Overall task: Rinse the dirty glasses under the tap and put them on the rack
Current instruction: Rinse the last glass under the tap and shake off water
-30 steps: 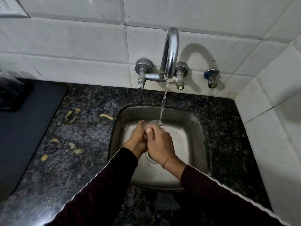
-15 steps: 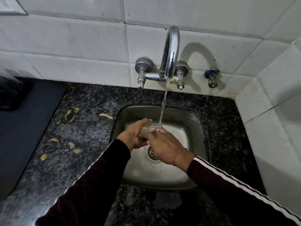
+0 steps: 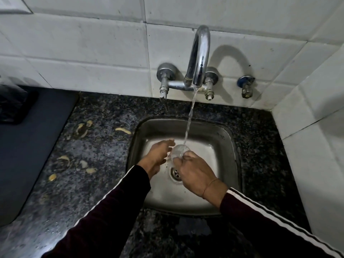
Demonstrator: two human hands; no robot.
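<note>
Clear glass [image 3: 179, 151] held over the steel sink [image 3: 226, 146], just above the drain, its mouth tipped up toward the tap [image 3: 199, 56] so the stream falls inside. Right hand [image 3: 195, 174] grips it from the near side; left hand [image 3: 160, 151], fingers loosely spread, sits just beside it. No rack is in view.

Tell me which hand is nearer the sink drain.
Right. The right hand grips the glass and hangs just right of the drain, partly above it. The left hand, fingers relaxed, sits up and left of the drain, beside the glass.
</note>
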